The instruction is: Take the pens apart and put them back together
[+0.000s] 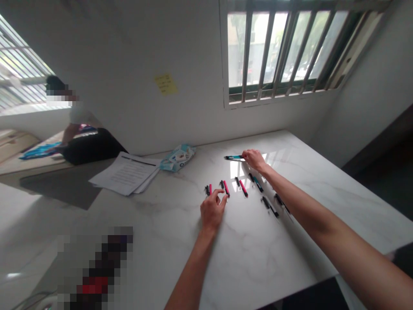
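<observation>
My left hand [213, 210] rests on the white marble-patterned table, thumb and index finger curved apart with nothing seen between them. Just beyond it lie a pink pen part [226, 187] with a black cap [222, 184] beside it, and another pink one [211, 189] partly behind my fingers. My right hand [254, 159] reaches to the far side, its fingers closed on the near end of a blue pen [235, 157]. Further right are a pink pen part [243, 188], a teal one [258, 184] and a black one [273, 209], each with a black cap alongside.
A blue-and-white wipes packet [178, 158] and printed papers [124, 174] lie at the back left. A yellow note [165, 84] sticks to the wall beside a barred window [274, 54]. Another person [82, 120] sits at far left. A dark blurred-out object [103, 262] stands front left.
</observation>
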Tool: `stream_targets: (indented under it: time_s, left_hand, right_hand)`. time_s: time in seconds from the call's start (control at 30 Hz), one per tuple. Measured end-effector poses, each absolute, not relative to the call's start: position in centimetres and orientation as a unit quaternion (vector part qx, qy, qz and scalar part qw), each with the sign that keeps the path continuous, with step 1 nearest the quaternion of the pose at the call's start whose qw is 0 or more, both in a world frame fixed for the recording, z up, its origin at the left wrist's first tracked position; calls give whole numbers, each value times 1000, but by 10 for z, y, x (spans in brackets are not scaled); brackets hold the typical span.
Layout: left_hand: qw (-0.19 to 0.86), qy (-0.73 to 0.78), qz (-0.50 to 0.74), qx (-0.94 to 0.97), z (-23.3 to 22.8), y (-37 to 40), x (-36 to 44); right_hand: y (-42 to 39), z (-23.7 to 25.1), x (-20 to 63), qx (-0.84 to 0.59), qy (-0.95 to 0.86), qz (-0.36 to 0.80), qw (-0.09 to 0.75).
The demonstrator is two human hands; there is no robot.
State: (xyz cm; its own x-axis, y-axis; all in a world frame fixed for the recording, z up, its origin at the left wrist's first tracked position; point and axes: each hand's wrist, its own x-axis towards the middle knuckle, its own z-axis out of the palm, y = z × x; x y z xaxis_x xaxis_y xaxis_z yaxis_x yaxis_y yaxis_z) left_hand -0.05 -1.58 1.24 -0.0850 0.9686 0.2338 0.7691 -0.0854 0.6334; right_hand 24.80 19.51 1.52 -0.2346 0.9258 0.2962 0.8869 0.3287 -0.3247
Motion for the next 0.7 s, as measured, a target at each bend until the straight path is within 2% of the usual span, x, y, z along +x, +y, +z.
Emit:
stream_targets:
  time_s: [0.1,0.17,0.23,0.37,0.47,0.7]
  left_hand:
    - [83,626,374,679,12,-15,-1]
    - [26,595,401,696,14,-16,0]
    - [-15,573,416,706,19,-19,3]
    - [-36,545,417,726,25,-26,11]
    - [8,521,398,755,22,-31,18]
    - [146,560,341,741,15,-37,23]
  right_hand:
    - [171,25,245,-563,-759,74,319]
    - [142,31,241,-505,-713,156,461]
    - [107,34,234,-448,-658,252,551]
    - [40,31,219,-401,-596,433,545]
    - [17,25,210,-380,-560,513,528]
    - [21,21,211,-382,-564,518,518]
